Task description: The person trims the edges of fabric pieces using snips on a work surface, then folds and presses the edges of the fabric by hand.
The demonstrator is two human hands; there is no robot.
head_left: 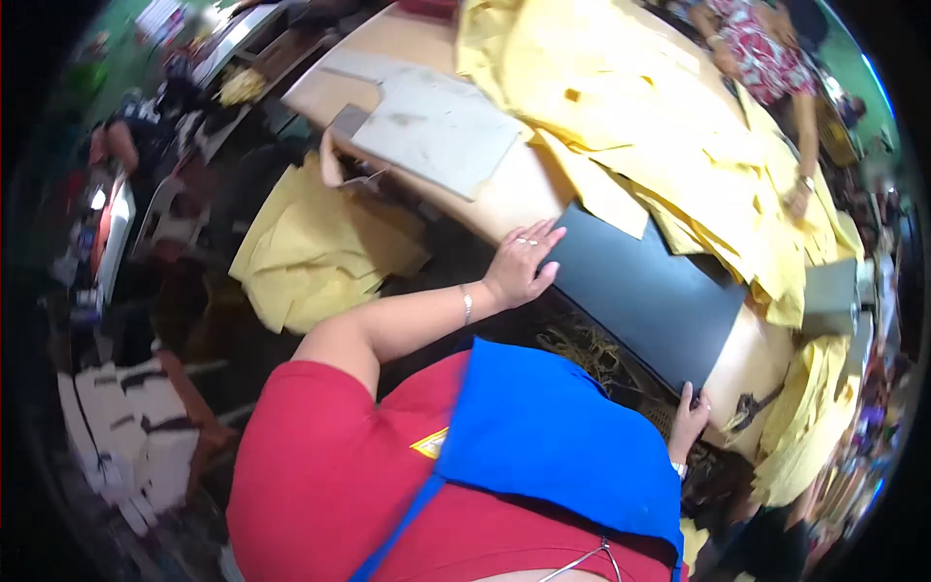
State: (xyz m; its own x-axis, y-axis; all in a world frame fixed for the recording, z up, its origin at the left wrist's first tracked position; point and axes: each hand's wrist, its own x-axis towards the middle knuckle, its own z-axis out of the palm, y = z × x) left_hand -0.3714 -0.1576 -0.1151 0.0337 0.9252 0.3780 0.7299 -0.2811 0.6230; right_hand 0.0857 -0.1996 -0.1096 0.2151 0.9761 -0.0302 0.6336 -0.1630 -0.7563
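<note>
A flat dark rectangular board [640, 291] lies at an angle on the front edge of the wooden table, partly under yellow cloth pieces [621, 116]. My left hand [524, 264] rests at the board's left end, its fingers stretched out and the thumb apart. At the board's near right corner, my right hand [690, 419] grips the edge, with a finger on top and the other fingers partly hidden.
A worn grey flat panel [436, 126] lies on the wooden table [417, 37] to the left. More yellow cloth [330, 242] hangs at the left, and some drapes off the right end. Another person's hand [800, 199] touches the pile at the far right.
</note>
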